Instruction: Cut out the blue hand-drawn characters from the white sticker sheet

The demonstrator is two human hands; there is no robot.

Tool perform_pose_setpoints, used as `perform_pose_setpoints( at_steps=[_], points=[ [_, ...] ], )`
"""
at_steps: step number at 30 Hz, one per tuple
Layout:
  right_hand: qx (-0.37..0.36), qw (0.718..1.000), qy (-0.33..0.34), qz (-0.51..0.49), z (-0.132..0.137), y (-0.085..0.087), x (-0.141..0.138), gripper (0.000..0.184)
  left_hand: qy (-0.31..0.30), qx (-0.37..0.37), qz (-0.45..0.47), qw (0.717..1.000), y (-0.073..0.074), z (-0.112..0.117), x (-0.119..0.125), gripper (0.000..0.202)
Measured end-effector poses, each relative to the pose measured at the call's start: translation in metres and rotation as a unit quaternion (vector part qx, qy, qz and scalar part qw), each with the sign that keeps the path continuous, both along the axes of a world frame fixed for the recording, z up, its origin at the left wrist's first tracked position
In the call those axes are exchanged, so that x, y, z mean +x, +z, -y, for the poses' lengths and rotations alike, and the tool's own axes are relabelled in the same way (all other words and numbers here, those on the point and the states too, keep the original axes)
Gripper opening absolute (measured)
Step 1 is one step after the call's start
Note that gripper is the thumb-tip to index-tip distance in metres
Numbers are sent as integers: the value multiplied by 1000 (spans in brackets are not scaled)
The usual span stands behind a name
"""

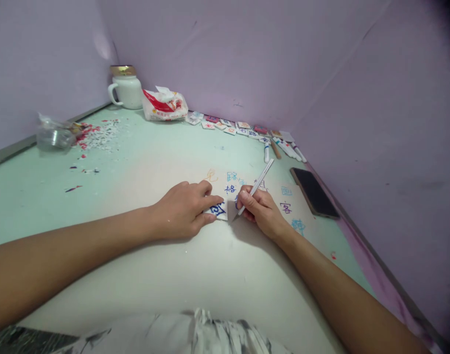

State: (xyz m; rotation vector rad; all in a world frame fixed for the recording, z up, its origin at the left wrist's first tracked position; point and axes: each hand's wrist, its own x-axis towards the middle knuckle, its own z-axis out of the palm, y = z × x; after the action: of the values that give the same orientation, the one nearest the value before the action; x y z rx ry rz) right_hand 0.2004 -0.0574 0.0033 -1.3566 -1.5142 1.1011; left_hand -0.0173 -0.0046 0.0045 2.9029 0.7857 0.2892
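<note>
My left hand [186, 209] rests on the pale green table [144, 162] with its fingers closed on a small white tile [219, 211] that bears a blue character, pinning it down. My right hand [260, 206] grips a thin white pen-shaped tool [255, 189], held slanted with its tip touching the table just right of the tile. Around both hands, blue and orange characters [232, 177] are marked on the table surface.
A black phone [313, 191] lies to the right near the wall. A row of small tiles and markers [247, 130] runs along the back wall. A white mug with gold lid [125, 88], a snack bag [164, 105], a plastic bag [55, 135] and scattered chips [98, 135] sit at back left.
</note>
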Motion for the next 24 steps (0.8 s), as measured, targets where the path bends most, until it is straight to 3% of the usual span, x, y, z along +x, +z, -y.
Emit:
perform_pose_setpoints(
  at_steps=[10, 24],
  points=[
    [23, 999, -1, 29, -1, 2, 0, 58, -1, 0, 1, 1000, 1, 0, 1, 40],
    [-2, 1000, 5, -1, 1, 1, 1, 58, 0, 3, 0, 1000, 0, -1, 0, 40]
  ],
)
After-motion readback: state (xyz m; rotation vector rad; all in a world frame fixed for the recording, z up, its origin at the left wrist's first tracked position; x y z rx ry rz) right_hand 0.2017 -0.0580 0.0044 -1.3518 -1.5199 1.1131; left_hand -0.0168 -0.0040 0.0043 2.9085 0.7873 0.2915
